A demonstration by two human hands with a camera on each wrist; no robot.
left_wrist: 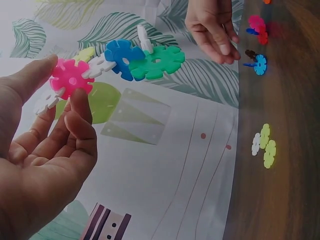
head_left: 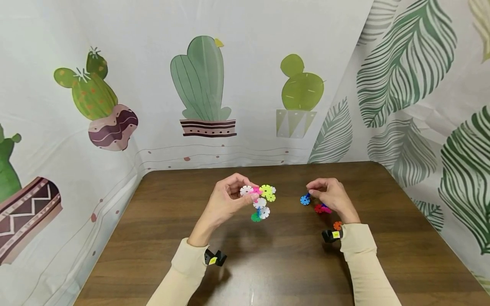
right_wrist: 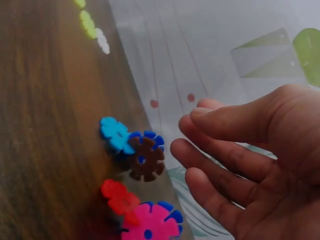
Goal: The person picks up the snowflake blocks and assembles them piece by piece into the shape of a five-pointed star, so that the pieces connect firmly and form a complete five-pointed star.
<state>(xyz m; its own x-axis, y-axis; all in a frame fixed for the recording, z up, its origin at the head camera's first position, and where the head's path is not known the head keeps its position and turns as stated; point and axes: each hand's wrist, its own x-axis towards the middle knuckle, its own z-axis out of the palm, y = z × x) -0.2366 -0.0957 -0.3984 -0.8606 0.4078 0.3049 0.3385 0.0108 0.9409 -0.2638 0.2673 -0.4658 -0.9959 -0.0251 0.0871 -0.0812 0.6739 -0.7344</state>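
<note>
My left hand point(head_left: 226, 197) pinches the pink disc point(left_wrist: 71, 79) of a joined chain of notched plastic snowflake discs, held up above the table. From the pink disc the chain runs through white discs and a blue disc point(left_wrist: 123, 59) to a green disc point(left_wrist: 157, 62) at its end. My right hand point(right_wrist: 235, 165) has loosely bent fingers with nothing between them. Close by it on the table stand a light blue disc point(right_wrist: 114, 134) joined with a brown disc point(right_wrist: 146, 159), and a red disc point(right_wrist: 119, 196) with a pink disc point(right_wrist: 150, 224).
Two yellow discs point(left_wrist: 267, 147) and a white disc point(left_wrist: 256, 144) lie on the wooden table point(head_left: 153, 238) toward its far side. An orange disc point(head_left: 337, 225) is beside my right wrist. A cloth backdrop point(head_left: 252, 85) printed with cacti and leaves hangs behind the table.
</note>
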